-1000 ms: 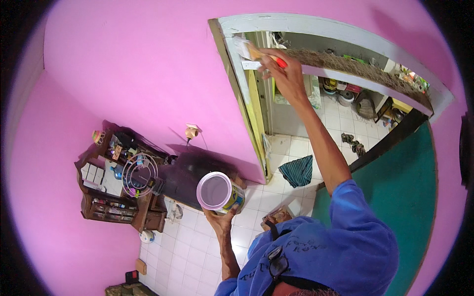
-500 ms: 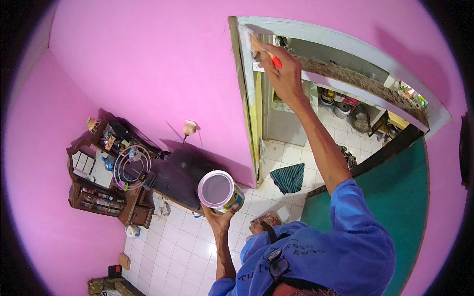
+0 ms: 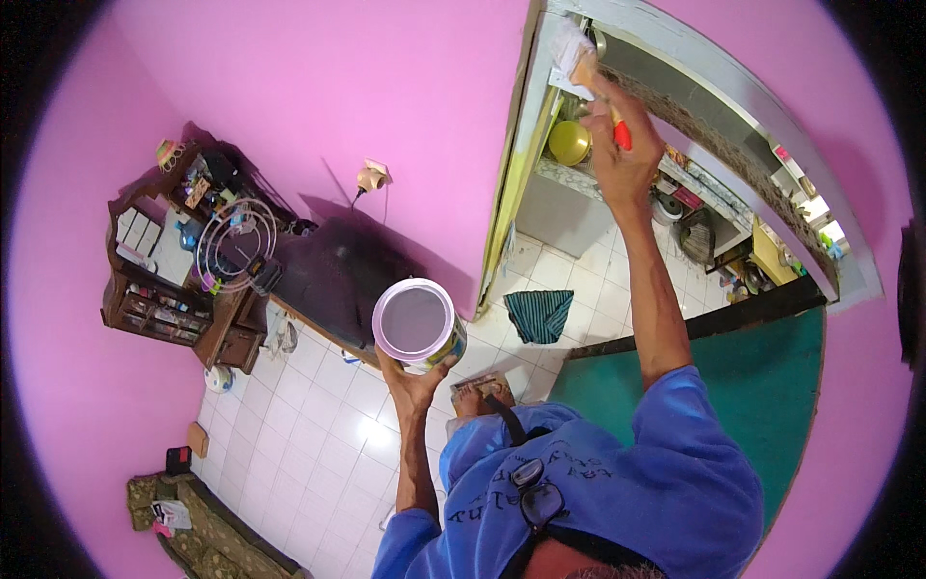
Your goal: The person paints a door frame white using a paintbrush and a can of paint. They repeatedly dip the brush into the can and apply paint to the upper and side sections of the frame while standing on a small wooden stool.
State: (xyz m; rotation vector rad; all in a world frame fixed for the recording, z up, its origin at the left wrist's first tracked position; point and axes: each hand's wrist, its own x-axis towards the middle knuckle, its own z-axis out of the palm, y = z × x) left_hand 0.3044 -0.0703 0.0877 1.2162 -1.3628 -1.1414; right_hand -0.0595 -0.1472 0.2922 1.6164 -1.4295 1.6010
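Note:
My left hand point(image 3: 413, 388) is wrapped round the lower side of a paint can point(image 3: 451, 345), held up with its mouth toward me and pale greyish paint inside. Raised high at the right, my right hand point(image 3: 627, 159) grips a paintbrush point(image 3: 585, 72) with a wooden-coloured and red handle. White bristles meet the joint where the pale door frame point(image 3: 536, 101) joins its crossbar. Fresh-looking white covers that spot, while yellowish patches show lower on the upright. The fingers hide part of the brush handle.
A teal door panel point(image 3: 617, 391) stands open to my right. Beneath me, my feet rest on a small raised support point(image 3: 482, 386). A striped cloth point(image 3: 540, 315) lies in the doorway. Leftward are a dark-covered table point(image 3: 357, 261), a standing fan point(image 3: 236, 246) and a wooden cabinet point(image 3: 159, 309).
The view has shifted, so the doorway sits differently in it. My right hand has brought the brush from the frame's upright to its joint with the crossbar. My left hand still holds the can.

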